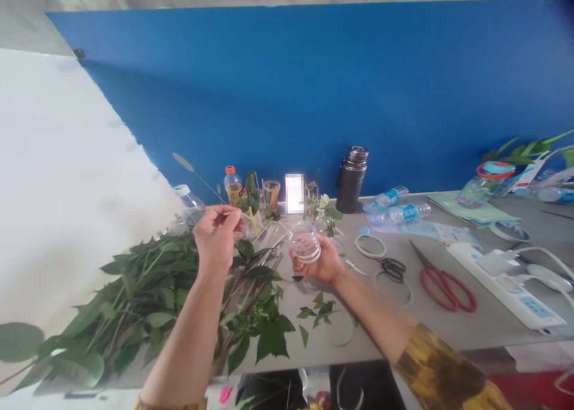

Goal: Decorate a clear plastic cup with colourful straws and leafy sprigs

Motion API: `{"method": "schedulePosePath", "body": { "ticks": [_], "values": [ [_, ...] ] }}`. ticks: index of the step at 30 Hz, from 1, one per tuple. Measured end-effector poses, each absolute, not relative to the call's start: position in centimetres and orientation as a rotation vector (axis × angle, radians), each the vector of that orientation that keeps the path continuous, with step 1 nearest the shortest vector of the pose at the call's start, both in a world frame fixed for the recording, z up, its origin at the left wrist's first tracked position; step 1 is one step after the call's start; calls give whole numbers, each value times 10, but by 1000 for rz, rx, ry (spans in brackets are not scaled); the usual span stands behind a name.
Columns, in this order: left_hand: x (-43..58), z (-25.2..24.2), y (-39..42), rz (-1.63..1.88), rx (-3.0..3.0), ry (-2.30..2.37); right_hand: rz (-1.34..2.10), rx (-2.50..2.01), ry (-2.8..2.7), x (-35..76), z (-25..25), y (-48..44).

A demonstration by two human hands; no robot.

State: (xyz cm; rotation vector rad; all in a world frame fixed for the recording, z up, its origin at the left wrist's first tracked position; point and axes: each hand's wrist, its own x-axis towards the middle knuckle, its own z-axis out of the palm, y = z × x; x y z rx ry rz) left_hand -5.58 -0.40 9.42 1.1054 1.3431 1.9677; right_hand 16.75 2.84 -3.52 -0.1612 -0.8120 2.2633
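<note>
My right hand [325, 260] is wrapped around a clear plastic cup-like piece [305, 241], perhaps a cut bottle, with a whitish band near its lower end. To its left, my left hand [215, 233] is raised with thumb and fingers pinched on a thin pale strip [244, 217]. The strip runs toward the clear piece, but whether the two join is unclear. Leafy cut branches [156, 290] lie beneath and left of my left arm. Ivy-like sprigs [320, 308] rest on the table below my right hand.
Red-handled scissors [448, 287], small black scissors [392, 269] and a white tape ring [370, 246] lie at right, near a power strip [506, 287]. A dark thermos [352, 180], an orange-capped bottle [232, 186] and a bright pixelated rectangle [295, 193] stand before the blue partition [291, 87].
</note>
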Motion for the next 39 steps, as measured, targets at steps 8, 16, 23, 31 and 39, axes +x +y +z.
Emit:
{"method": "schedulePosePath", "body": {
  "ticks": [8, 16, 23, 31, 39],
  "values": [
    [-59, 98, 10, 2020, 1173, 1332, 2282, -106, -997, 170, -32, 27],
    [-57, 114, 21, 2110, 1197, 1352, 2297, -24, -1223, 174, -37, 34],
    [-44, 110, 11, 1957, 1491, 1328, 2333, -30, -1248, 177, -39, 34],
    [-35, 105, 4, 1590, 1909, 1233, 2346, -70, -1269, 178, -44, 34],
    [-43, 114, -9, 1384, 1865, 980, 2320, -45, -1293, 180, -43, 33]
  ]
}}
